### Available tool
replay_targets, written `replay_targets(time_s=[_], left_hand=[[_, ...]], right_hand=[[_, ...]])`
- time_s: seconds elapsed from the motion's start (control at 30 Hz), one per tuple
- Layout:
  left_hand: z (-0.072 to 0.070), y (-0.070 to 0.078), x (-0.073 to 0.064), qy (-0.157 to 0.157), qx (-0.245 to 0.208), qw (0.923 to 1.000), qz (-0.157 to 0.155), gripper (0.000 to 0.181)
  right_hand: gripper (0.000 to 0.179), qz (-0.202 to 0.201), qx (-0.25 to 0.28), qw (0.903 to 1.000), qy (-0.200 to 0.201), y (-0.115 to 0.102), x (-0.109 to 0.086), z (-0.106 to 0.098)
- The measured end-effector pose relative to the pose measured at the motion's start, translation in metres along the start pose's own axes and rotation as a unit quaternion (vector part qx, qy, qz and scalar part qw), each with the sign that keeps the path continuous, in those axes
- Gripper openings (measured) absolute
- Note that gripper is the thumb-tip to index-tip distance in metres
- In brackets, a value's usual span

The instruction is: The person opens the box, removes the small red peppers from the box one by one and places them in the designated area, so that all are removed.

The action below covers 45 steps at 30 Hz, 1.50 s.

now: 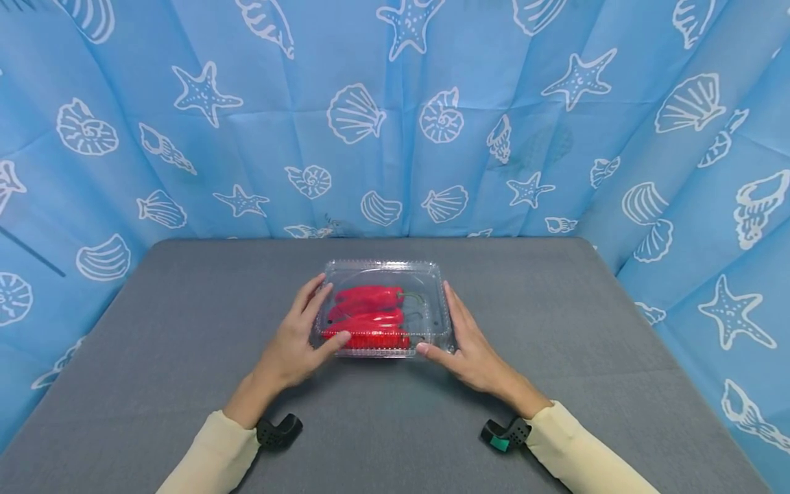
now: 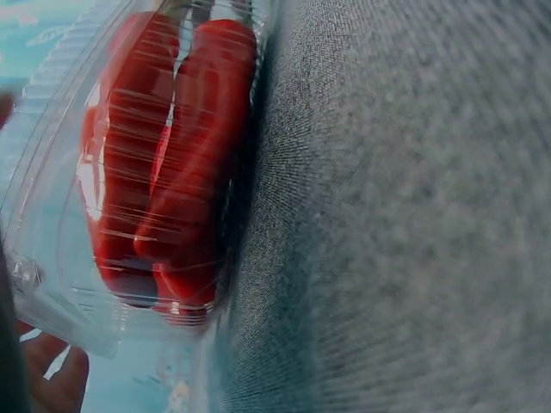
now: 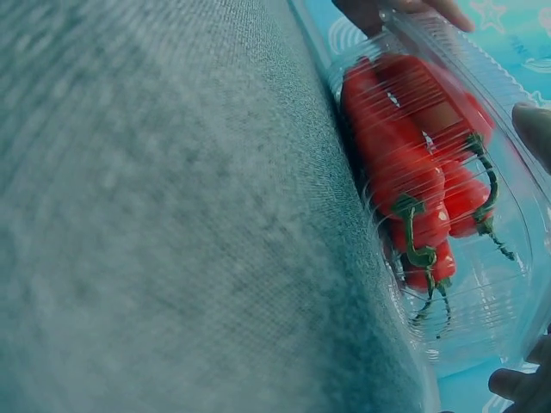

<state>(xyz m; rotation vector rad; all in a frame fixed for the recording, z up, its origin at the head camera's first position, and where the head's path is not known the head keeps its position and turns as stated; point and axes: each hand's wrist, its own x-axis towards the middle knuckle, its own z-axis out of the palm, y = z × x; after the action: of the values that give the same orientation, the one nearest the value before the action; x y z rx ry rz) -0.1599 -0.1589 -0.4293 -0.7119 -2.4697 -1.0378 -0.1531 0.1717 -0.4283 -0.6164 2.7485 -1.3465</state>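
The clear plastic container (image 1: pixel 426 274) sits on the grey counter (image 1: pixel 555 329) straight ahead of me at twelve o'clock, its long side facing me. Inside it lie several red peppers (image 1: pixel 370 319), side by side and partly overlapping, tips toward nine o'clock and green stems (image 3: pixel 422 254) toward three. I have both sets of fingers clamped on the container. My left fingers (image 1: pixel 308 291) lie along its wall from nine to ten o'clock, a little apart from one another, while my left thumb (image 1: pixel 333 345) comes over the near edge at about seven. My right fingers (image 1: pixel 458 309) press the wall from two to four o'clock; in the head view I cannot tell how far apart they are. My right thumb (image 1: pixel 435 354) rests at the near corner, around five. Cream sleeves (image 1: pixel 225 446) cover my forearms, and a black wrist device (image 1: pixel 279 432) sits at each wrist, the right one with a green patch (image 1: pixel 500 444). From ten through two o'clock hangs a blue curtain (image 1: pixel 382 62) printed with white shells and starfish.
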Motion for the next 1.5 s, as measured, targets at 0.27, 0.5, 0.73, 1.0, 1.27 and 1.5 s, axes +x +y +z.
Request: replay_targets(time_s=[0.27, 0.5, 0.73, 1.0, 1.27, 1.5], left_hand=[[0.0015, 0.0014, -0.0003, -0.041, 0.03, 0.9987, -0.002, 0.115], [0.0009, 0.0009, -0.0011, -0.044, 0.03, 0.9986, 0.0, 0.115], [0.0, 0.0014, -0.0016, -0.051, 0.026, 0.9983, -0.012, 0.111], [-0.0008, 0.002, -0.0023, -0.061, 0.023, 0.9976, -0.023, 0.107], [0.0017, -0.0013, -0.004, -0.052, -0.003, 0.9986, -0.001, 0.103], [0.0039, -0.0002, -0.0038, -0.035, -0.01, 0.9993, 0.007, 0.099]], right_hand=[[0.107, 0.006, -0.005, 1.0, -0.001, 0.0009, 0.0002, -0.0011], [0.107, 0.008, -0.005, 0.9999, -0.006, 0.0001, 0.0006, -0.002], [0.107, 0.008, -0.008, 0.9999, -0.01, 0.0019, 0.0015, -0.0019], [0.107, 0.001, -0.013, 0.9999, -0.009, 0.0023, 0.0013, -0.0022], [0.108, -0.012, -0.009, 0.9999, -0.008, 0.0011, 0.0011, -0.0023], [0.11, -0.026, -0.01, 0.9996, -0.008, -0.0009, 0.0009, -0.0036]])
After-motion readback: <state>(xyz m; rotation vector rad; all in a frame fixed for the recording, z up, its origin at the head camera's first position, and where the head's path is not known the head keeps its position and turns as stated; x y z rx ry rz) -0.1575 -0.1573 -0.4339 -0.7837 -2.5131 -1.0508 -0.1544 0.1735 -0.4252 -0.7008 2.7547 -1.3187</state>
